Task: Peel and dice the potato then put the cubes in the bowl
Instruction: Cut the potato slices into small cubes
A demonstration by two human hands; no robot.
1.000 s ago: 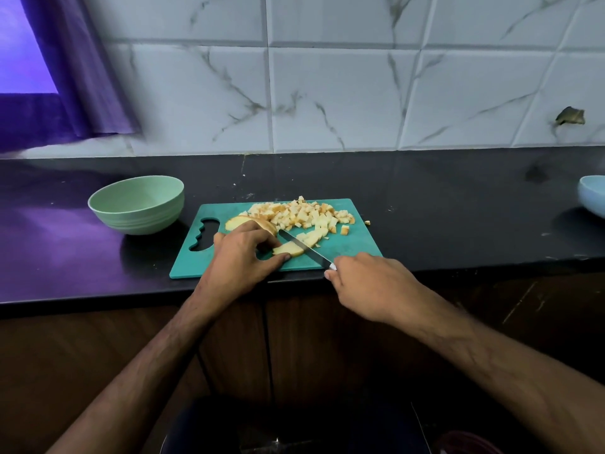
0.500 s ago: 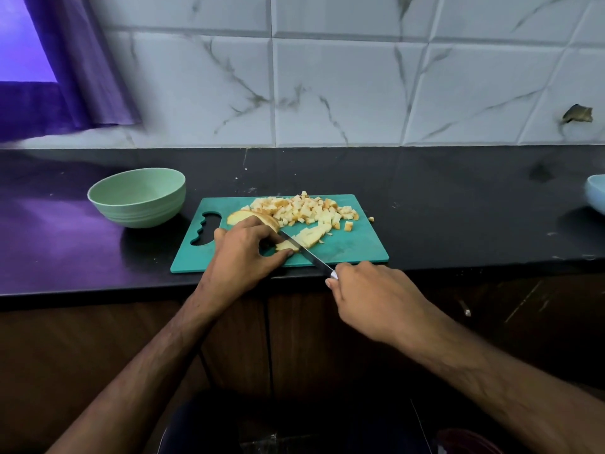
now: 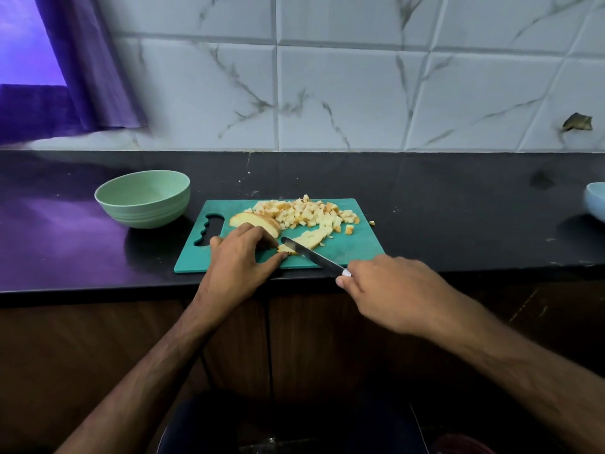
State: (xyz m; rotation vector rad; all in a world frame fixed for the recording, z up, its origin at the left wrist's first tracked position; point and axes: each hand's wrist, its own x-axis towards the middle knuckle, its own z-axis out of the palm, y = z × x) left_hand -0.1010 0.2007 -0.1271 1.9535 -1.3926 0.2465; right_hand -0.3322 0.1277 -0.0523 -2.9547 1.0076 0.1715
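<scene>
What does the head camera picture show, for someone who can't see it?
A right hand cuts a potato slice with a knife while the left hand steadies it on a green cutting board. Potato cubes sit behind; a green bowl stands left.

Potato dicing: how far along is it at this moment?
Done: a pile of cubes sits on the cutting board. In hand: the left hand steadies a potato slice while the right hand holds the knife across it. Left: the uncut slices by the left hand, then moving everything over; the green bowl looks empty.
</scene>
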